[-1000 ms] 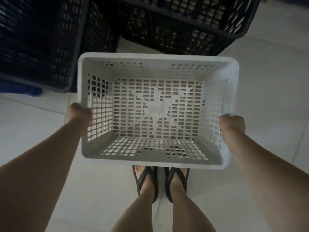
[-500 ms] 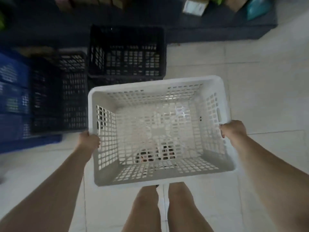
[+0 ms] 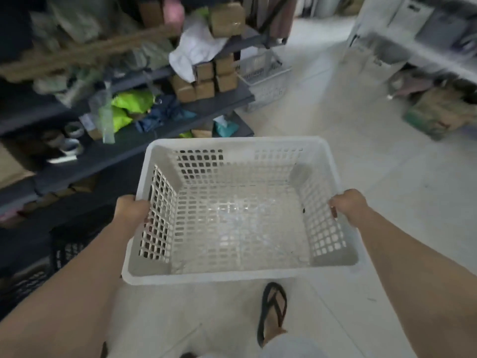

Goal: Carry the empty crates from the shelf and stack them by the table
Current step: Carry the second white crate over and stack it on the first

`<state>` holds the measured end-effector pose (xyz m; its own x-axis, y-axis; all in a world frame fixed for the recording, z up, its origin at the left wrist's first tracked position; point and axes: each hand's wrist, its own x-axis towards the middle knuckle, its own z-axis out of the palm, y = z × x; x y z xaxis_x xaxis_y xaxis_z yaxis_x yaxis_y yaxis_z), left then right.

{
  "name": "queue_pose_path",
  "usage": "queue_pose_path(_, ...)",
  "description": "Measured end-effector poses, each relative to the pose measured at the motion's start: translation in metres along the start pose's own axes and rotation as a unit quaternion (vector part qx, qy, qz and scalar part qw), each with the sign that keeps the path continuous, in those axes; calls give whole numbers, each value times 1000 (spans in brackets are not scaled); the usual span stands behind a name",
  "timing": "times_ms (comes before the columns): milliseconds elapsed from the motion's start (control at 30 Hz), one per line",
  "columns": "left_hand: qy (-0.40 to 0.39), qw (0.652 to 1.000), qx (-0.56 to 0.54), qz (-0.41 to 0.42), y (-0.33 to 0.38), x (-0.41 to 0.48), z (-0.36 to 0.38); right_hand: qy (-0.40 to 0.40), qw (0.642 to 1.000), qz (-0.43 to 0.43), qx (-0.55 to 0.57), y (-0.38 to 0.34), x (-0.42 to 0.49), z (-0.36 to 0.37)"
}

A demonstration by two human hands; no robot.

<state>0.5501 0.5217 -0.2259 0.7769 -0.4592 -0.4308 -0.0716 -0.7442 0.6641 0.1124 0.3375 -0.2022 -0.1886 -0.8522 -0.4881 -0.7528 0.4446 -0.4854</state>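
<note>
Head view, looking down: you hold an empty white crate (image 3: 240, 223) above the pale floor (image 3: 348, 151). Your left hand (image 3: 131, 209) grips its left rim and your right hand (image 3: 348, 206) grips its right rim, the fingers of both curled over the edge. A cluttered dark shelf (image 3: 144, 148) stands close on your left, and what look like other white crates (image 3: 263, 78) sit stacked on the floor beyond its far end. You appear to be mid-carry, so the next move likely calls for walking to that stack and lowering this crate squarely onto it.
</note>
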Motion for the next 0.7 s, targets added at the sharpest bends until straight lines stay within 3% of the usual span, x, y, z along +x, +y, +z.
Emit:
queue_pose_path(367, -45, 990, 55, 118, 289, -1, 181, 91, 996, -23, 11, -1, 187, -204)
queue_pose_path(700, -85, 988, 80, 105, 503, 81, 337, 118, 990, -4, 75, -62, 391, -308)
